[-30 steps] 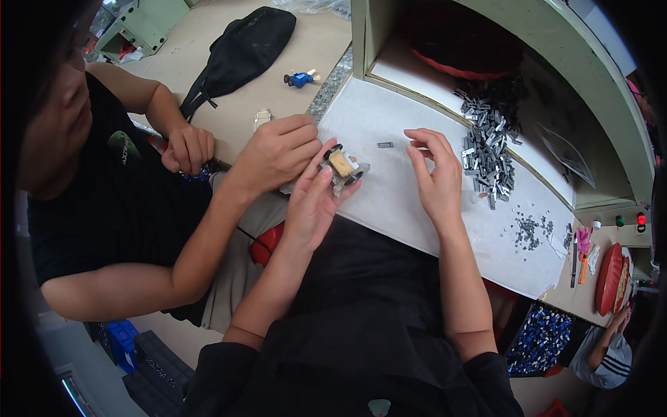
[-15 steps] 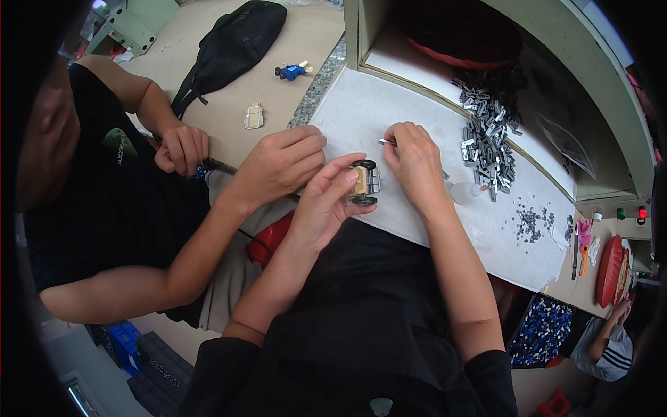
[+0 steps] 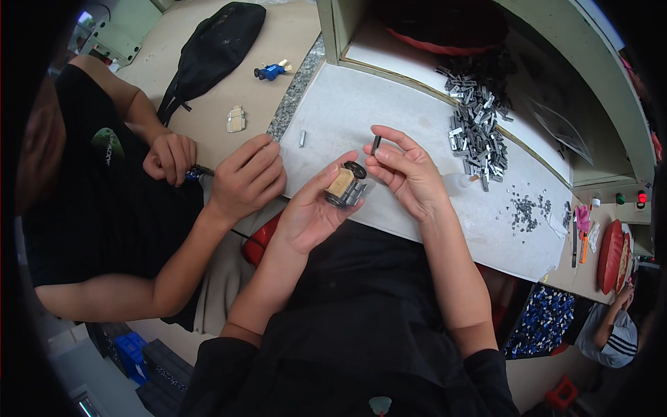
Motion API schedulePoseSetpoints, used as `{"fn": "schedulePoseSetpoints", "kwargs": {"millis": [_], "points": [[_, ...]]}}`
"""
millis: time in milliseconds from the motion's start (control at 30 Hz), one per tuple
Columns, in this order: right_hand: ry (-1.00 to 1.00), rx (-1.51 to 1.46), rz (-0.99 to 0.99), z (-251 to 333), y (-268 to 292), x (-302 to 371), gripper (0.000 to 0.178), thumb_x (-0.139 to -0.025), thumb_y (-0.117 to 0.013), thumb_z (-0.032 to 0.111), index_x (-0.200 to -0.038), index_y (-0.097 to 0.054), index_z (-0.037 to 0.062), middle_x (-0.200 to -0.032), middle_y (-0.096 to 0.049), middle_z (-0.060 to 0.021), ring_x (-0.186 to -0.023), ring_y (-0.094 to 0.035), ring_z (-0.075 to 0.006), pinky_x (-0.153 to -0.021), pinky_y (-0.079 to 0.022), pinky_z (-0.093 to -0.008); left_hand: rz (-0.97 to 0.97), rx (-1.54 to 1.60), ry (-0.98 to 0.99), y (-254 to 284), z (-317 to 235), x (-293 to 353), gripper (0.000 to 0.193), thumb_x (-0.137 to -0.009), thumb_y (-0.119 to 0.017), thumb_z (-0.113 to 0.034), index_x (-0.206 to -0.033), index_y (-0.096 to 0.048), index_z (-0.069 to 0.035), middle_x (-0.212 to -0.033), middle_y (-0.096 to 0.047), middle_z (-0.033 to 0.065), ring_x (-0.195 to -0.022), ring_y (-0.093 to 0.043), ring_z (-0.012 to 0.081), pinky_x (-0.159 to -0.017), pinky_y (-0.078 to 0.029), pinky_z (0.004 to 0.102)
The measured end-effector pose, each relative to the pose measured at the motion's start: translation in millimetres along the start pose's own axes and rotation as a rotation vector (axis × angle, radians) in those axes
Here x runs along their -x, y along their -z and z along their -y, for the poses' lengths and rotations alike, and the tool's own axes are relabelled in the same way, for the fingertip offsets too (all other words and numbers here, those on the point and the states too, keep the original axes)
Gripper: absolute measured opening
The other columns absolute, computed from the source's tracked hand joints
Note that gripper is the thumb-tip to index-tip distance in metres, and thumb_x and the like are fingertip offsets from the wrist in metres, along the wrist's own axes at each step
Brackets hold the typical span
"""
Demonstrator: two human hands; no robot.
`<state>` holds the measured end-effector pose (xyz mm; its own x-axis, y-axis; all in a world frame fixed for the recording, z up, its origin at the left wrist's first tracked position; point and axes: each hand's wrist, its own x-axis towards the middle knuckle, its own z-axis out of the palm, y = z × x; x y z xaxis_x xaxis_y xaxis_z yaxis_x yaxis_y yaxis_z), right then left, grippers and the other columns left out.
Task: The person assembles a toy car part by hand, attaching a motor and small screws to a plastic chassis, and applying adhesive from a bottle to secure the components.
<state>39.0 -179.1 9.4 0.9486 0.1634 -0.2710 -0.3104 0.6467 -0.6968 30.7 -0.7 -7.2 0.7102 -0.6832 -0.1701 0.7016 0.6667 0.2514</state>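
My left hand [image 3: 306, 212] grips a small toy car [image 3: 342, 183] with a tan body, black wheels and a grey end part. The car is tilted, its grey side toward my right. Between the thumb and index finger of my right hand [image 3: 410, 174] a small dark grey plastic part [image 3: 376, 145] stands upright, a little above and to the right of the car, apart from it. A single grey part [image 3: 302, 138] lies on the white sheet [image 3: 347, 104], beyond my left hand. Beside my right wrist is a small translucent bottle [image 3: 456, 184], partly hidden.
A co-worker's hand [image 3: 246, 174] is close to my left hand. A heap of grey parts [image 3: 479, 132] lies by the shelf, with small bits [image 3: 528, 214] to its right. Further left are a black bag [image 3: 219, 52], a blue toy figure [image 3: 272, 70] and a tan piece [image 3: 236, 119].
My right hand has turned and raised its grey part upright. The toy car has tilted in my left hand. The co-worker's near hand has drawn left, and a grey part shows on the sheet.
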Motion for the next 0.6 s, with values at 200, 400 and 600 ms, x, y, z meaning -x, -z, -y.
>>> {"fn": "schedulePoseSetpoints", "kwargs": {"millis": [200, 400, 600], "points": [[0.066, 0.038, 0.065, -4, 6, 0, 0.029, -0.082, -0.056, 0.003, -0.110, -0.051, -0.0010, -0.092, -0.062, -0.0135, -0.081, -0.062, -0.0176, -0.070, -0.054, -0.0248, -0.173, 0.076, -0.053, -9, 3, 2, 0.030, -0.092, -0.041, -0.017, -0.118, -0.044, -0.003, -0.108, -0.055, 0.0099, -0.096, -0.057, 0.0160, -0.080, -0.052, 0.0323], [0.226, 0.221, -0.045, -5, 0, 5, 0.014, -0.083, -0.057, 0.005, -0.096, -0.055, 0.0005, -0.086, -0.061, -0.0105, -0.078, -0.061, -0.0149, -0.070, -0.052, -0.0252, -0.052, -0.012, -0.040, -1, 2, 7, 0.030, -0.092, -0.040, -0.016, -0.118, -0.043, -0.001, -0.113, -0.052, 0.0167, -0.093, -0.058, 0.0179, -0.079, -0.052, 0.0327], [0.255, 0.404, -0.075, -9, 4, 7, 0.010, -0.082, -0.059, 0.007, -0.090, -0.058, 0.0014, -0.083, -0.061, -0.0062, -0.071, -0.060, -0.0110, -0.061, -0.048, -0.0228, -0.125, -0.118, -0.047, -19, 1, 9, 0.043, -0.090, -0.044, -0.013, -0.129, -0.032, 0.001, -0.119, -0.047, 0.0156, -0.103, -0.052, 0.0173, -0.089, -0.045, 0.0329]]}}
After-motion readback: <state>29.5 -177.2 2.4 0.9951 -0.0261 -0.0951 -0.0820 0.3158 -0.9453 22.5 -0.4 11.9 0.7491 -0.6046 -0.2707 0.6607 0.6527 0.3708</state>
